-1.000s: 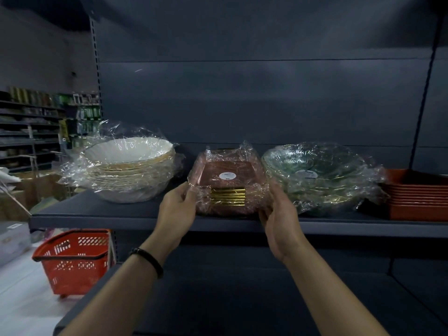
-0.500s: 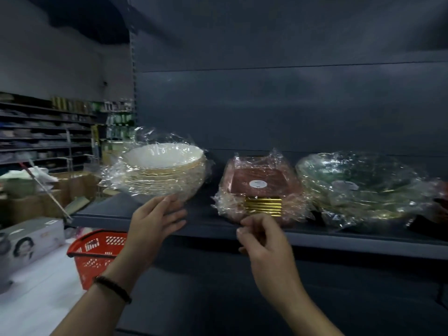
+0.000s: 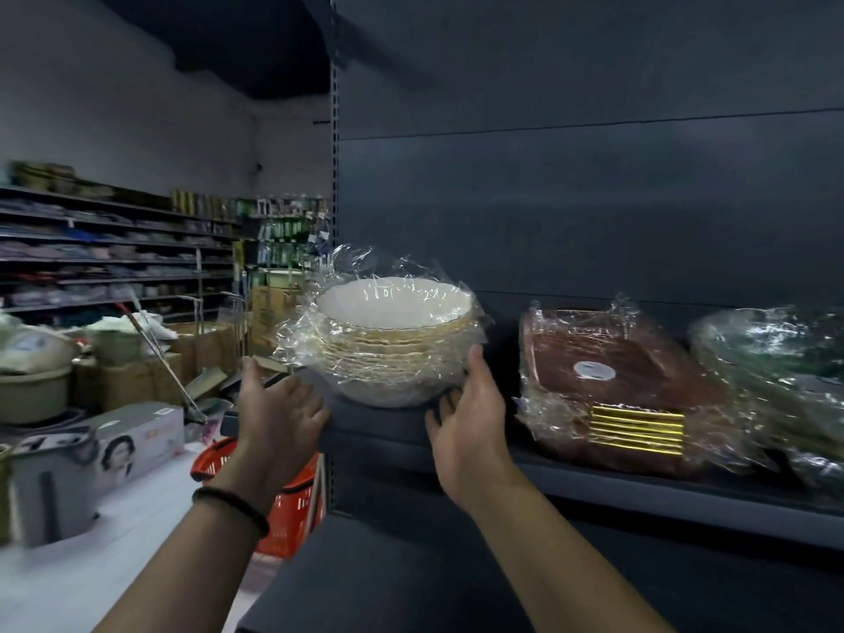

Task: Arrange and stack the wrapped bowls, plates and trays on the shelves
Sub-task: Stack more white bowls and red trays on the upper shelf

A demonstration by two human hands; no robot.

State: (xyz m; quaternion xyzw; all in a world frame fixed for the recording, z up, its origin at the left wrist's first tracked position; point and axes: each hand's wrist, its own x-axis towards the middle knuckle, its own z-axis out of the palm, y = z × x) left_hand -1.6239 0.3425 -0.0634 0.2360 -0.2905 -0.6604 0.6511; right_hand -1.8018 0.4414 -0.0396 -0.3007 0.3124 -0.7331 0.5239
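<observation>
- The wrapped stack of white bowls (image 3: 395, 342) sits at the left end of the dark shelf (image 3: 639, 493), a little left of the frame's centre, upright, with clear film bunched loosely around it.
- The left hand (image 3: 278, 415) is at the lower left of the bowls, fingers spread and palm turned toward the stack. It is open and holds nothing; whether its fingertips touch the film cannot be told.
- The right hand (image 3: 468, 420) is at the lower right of the bowls, also open. Its thumb lies up against the film on the stack's right side, and its fingers reach under toward the shelf edge. It is not closed on anything.
- A dark wristband (image 3: 230, 507) circles the left wrist.
- To the right of the bowls, apart from them, lies the wrapped stack of red-brown trays (image 3: 616, 386), with gold edges showing at its front and a round white sticker on top.
- At the right edge of the frame is a wrapped stack of greenish glass plates (image 3: 785, 358), blurred.
- Below the left hand, on the floor, a red shopping basket (image 3: 283, 509) shows.
- At the lower left of the frame stands a grey printed box (image 3: 98, 454), with cardboard boxes behind it.
</observation>
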